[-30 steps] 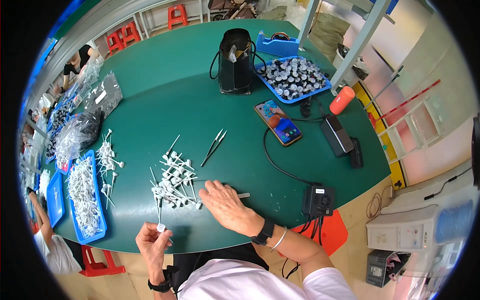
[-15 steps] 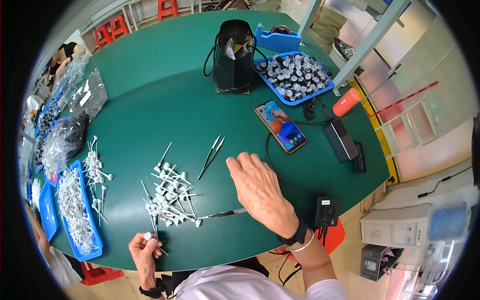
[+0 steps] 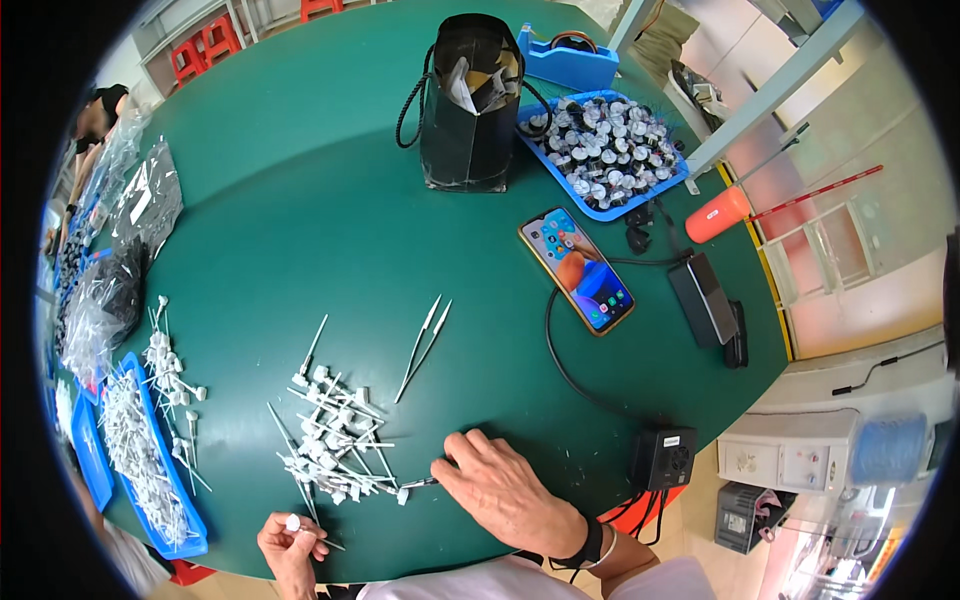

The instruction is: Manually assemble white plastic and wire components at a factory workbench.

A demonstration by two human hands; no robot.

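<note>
My left hand [image 3: 288, 552], near the table's front edge, pinches a small white part [image 3: 293, 522] with a round head and a thin stem. My right hand [image 3: 500, 490] lies low over the table with its fingers curled around a slim dark tool [image 3: 422, 483]; the hand covers most of it, so its kind does not show. Between the two hands spreads a loose pile of white stemmed parts [image 3: 340, 435], whose right edge the tool's tip nearly touches. Beyond the pile lies a pair of metal tweezers [image 3: 422, 350].
A blue tray [image 3: 190, 515] of similar white parts stands at left, with a few loose ones [image 3: 170, 370] beside it. Farther off are a black bag [image 3: 465, 150], a blue tray [image 3: 603, 212] of round clear-topped parts, a phone [image 3: 580, 275], and a black box [image 3: 663, 460] with cables.
My right hand has come down and left onto the dark tool, covering most of it. My left hand keeps its white part. The whole view has shifted slightly.
</note>
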